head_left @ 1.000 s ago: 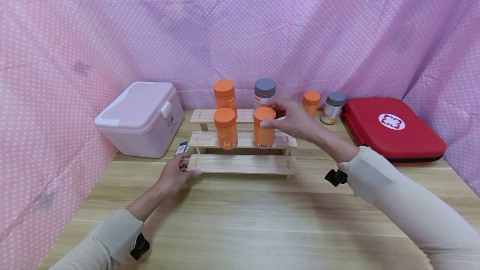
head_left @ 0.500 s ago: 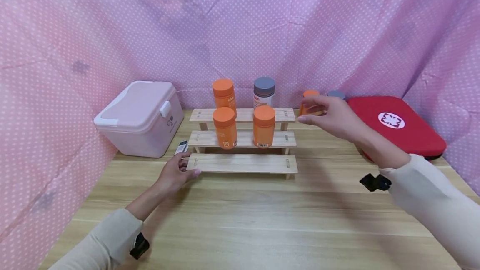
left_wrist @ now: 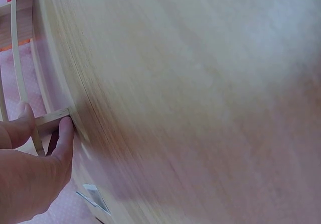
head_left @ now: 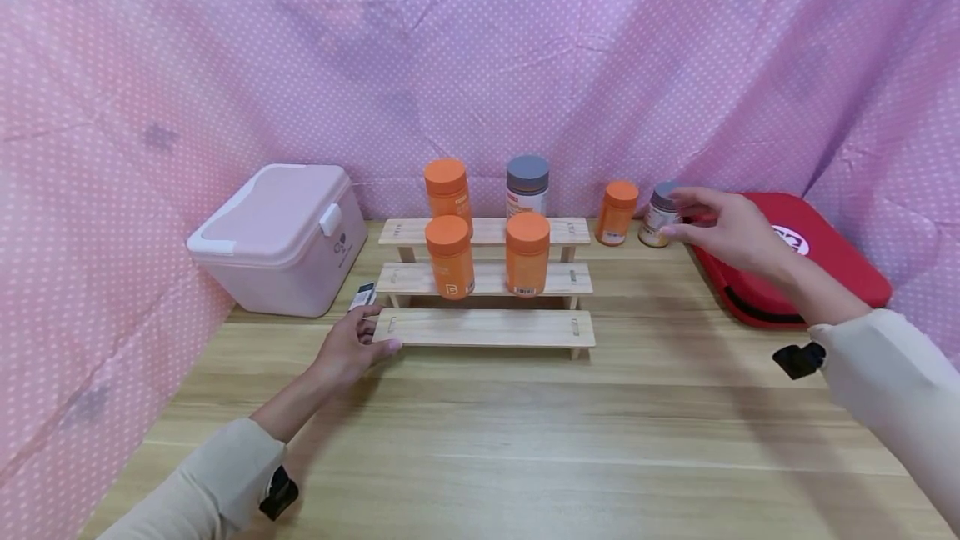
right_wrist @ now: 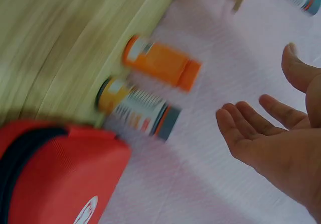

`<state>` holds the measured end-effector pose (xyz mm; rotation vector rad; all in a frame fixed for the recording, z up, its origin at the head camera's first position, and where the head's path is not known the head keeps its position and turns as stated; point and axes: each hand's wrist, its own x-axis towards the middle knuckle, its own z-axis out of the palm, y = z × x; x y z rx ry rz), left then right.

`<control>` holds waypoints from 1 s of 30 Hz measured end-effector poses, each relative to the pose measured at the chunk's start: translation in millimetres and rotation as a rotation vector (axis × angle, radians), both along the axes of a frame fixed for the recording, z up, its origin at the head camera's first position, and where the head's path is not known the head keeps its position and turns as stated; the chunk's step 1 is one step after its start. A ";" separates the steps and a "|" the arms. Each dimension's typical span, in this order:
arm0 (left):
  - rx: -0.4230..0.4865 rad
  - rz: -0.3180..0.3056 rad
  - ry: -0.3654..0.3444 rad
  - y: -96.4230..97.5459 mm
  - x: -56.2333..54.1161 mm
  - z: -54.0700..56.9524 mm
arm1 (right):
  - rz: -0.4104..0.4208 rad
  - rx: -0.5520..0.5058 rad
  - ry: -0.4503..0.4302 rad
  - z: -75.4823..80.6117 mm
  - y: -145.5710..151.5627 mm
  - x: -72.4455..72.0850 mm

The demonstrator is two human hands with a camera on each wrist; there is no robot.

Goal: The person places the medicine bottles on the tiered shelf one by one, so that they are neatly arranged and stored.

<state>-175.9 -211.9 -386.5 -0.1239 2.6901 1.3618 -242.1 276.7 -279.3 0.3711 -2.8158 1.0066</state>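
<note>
My left hand [head_left: 351,348] holds the left end of the bottom step of a three-step wooden display rack [head_left: 487,327]. In the left wrist view its thumb and fingers [left_wrist: 64,143] pinch the step around its short leg. My right hand [head_left: 735,227] hovers at the small grey-lidded supplement bottle [head_left: 656,219], fingers spread with nothing between them; the right wrist view shows a gap between them and the bottle. Beside that bottle stands a small orange bottle [head_left: 617,213]. Two orange bottles, left [head_left: 450,261] and right [head_left: 527,261], occupy the middle step.
On the top step stand a taller orange bottle [head_left: 447,182] and a grey-lidded bottle [head_left: 528,182]. A pale pink lidded box [head_left: 277,232] sits at the left, with a small printed packet [head_left: 363,296] near it. The red first-aid case [head_left: 832,273] lies under the right forearm.
My right hand has left the orange bottle on the middle step and moved right, past the small orange bottle, to the small grey-lidded one. The left hand keeps its hold on the rack.
</note>
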 end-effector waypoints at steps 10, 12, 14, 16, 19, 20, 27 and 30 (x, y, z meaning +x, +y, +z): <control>-0.002 -0.003 0.001 0.2 -1.0 0.4 | -0.104 -0.086 -0.035 -12.0 32.8 -44.4; -0.004 -0.003 0.005 0.4 -1.2 0.4 | -0.110 -0.108 -0.045 -16.0 36.0 -53.5; -0.006 0.002 0.005 0.9 -0.7 0.7 | -0.115 -0.122 -0.046 -21.0 37.8 -63.7; -0.009 0.005 0.004 0.8 -0.4 0.3 | -0.111 -0.138 -0.064 -25.8 37.8 -73.8; -0.002 0.008 -0.001 0.7 -0.2 -0.5 | -0.098 -0.166 -0.128 -32.3 36.1 -86.7; 0.000 0.010 -0.003 0.5 -0.3 -1.0 | -0.093 -0.172 -0.156 -34.4 35.2 -90.3; 0.004 0.015 -0.013 0.7 -1.0 -1.9 | -0.100 -0.143 -0.260 -44.7 32.1 -102.7; 0.000 0.012 -0.006 0.8 -1.5 -1.0 | -0.094 -0.147 -0.282 -47.3 32.1 -104.6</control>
